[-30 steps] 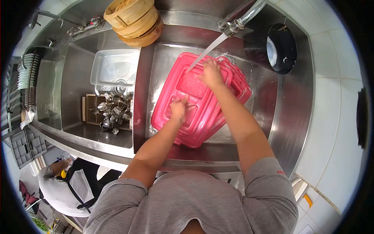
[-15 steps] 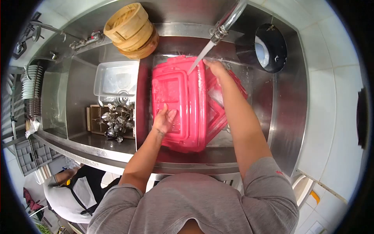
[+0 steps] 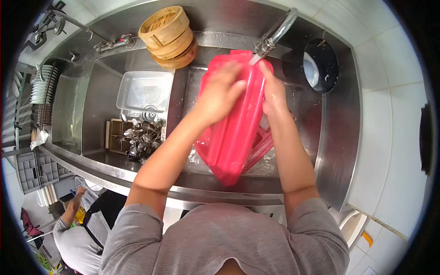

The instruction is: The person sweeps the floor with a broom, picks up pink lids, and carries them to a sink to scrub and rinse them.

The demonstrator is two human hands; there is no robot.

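Note:
A red plastic lid [image 3: 231, 137] is tilted up over the sink, wet and glossy, its far end under the tap [image 3: 277, 34]. Water runs from the spout onto that end. My right hand [image 3: 274, 94] grips the lid's right edge near the far corner, thumb on the upper side. Across the lid's upper face lies my left hand [image 3: 217, 96], thumb apart and fingers blurred by motion. Beneath the lid, another red plastic piece [image 3: 262, 149] shows partly, resting in the sink basin [image 3: 298, 156]; the rest of it is hidden.
Stacked bamboo steamers [image 3: 167, 39] stand at the back. In the left basin are a clear plastic tub [image 3: 144, 89] and a rack of spoons [image 3: 140, 140]. A dark round pot [image 3: 327, 68] leans at the right. Plates [image 3: 43, 87] stand far left; another person [image 3: 82, 243] is behind.
The lid has turned and tilted, its far end shifting right toward the tap. My left hand moved from its near-left part to the far part; my right hand now holds its edge lower down.

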